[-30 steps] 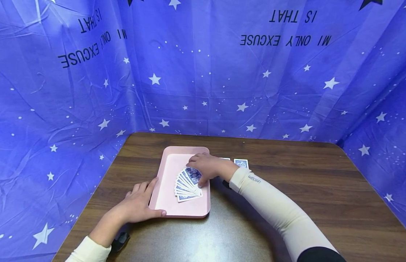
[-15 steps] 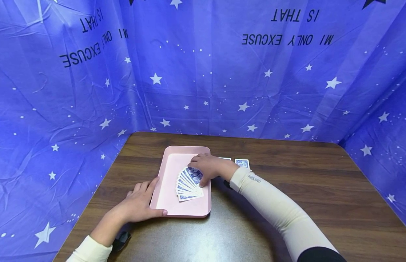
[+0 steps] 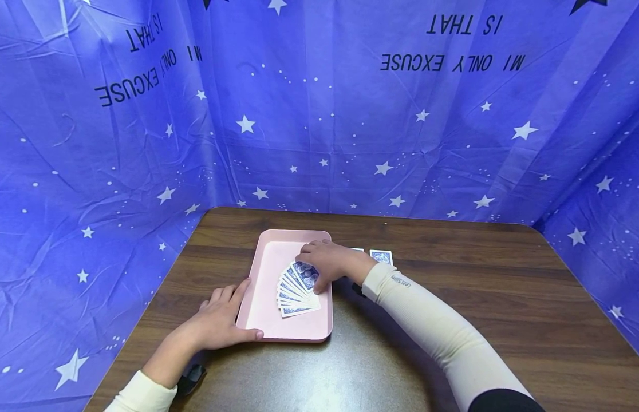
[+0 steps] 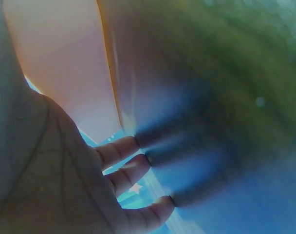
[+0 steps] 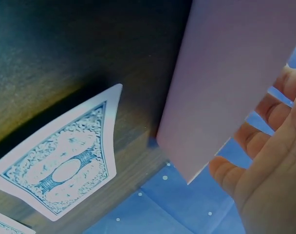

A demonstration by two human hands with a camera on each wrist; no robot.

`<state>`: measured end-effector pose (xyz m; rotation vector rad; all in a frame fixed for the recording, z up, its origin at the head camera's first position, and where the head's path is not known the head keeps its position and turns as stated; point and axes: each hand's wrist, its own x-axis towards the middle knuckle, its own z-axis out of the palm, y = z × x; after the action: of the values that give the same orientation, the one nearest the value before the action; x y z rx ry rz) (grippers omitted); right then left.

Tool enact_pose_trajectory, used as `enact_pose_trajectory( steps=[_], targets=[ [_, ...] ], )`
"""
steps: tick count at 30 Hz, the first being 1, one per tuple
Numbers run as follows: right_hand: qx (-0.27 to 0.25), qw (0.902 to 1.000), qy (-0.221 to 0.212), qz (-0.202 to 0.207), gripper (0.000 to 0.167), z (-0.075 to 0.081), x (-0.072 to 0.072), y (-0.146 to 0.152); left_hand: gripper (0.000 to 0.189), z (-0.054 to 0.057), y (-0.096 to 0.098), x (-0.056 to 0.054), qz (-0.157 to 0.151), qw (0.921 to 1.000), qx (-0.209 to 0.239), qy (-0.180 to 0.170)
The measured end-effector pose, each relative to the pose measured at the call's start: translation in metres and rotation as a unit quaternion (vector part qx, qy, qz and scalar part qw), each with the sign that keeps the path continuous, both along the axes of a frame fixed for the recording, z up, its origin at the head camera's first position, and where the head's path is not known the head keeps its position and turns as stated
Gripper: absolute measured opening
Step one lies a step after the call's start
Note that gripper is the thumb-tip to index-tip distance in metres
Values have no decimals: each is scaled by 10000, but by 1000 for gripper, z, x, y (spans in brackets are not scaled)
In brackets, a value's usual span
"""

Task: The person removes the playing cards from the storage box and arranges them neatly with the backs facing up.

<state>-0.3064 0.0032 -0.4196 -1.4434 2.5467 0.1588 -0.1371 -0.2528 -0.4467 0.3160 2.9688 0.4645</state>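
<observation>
In the head view, a fan of blue-backed playing cards (image 3: 295, 297) lies face down in a pink tray (image 3: 269, 329). Over its upper right part, my right hand (image 3: 327, 263) holds the top card, thumb at the near edge and fingers toward the far edge. The right wrist view shows this hand (image 5: 272, 151) reaching over the tray's wall (image 5: 226, 83); its fingertips are partly hidden there. My left hand (image 3: 216, 320) rests against the tray's left side, fingers extended along it and thumb on the near rim. In the left wrist view its fingertips (image 4: 131, 170) meet the tabletop.
Beside the tray's right wall, a face-down card (image 3: 381, 257) lies on the brown wooden table (image 3: 479, 286). Another card (image 3: 357, 249) is mostly hidden behind my right hand. A blue curtain (image 3: 350, 143) with stars hangs along the table's far edge and sides.
</observation>
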Motion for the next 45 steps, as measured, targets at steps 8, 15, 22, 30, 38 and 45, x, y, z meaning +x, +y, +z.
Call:
enact_pose_trajectory(
  steps=[8, 15, 22, 30, 38, 45],
  targets=[
    [-139, 9999, -62, 6, 87, 6, 1, 2, 124, 0, 0, 0, -21, 10000, 9, 72],
    [-332, 9994, 47, 102, 87, 13, 4, 5, 124, 1, 1, 0, -32, 10000, 28, 33],
    [-430, 9988, 195, 153, 89, 20, 8, 9, 124, 1, 1, -1, -38, 10000, 11, 56],
    [-666, 9975, 232, 20, 87, 24, 11, 20, 124, 3, 1, 1, -59, 10000, -15, 45],
    [-758, 9970, 130, 50, 84, 26, 14, 24, 123, 2, 0, 1, -64, 9998, -64, 153],
    [-572, 9980, 221, 124, 86, 17, 17, 22, 124, -1, 1, 0, -58, 9999, -13, 113]
  ],
)
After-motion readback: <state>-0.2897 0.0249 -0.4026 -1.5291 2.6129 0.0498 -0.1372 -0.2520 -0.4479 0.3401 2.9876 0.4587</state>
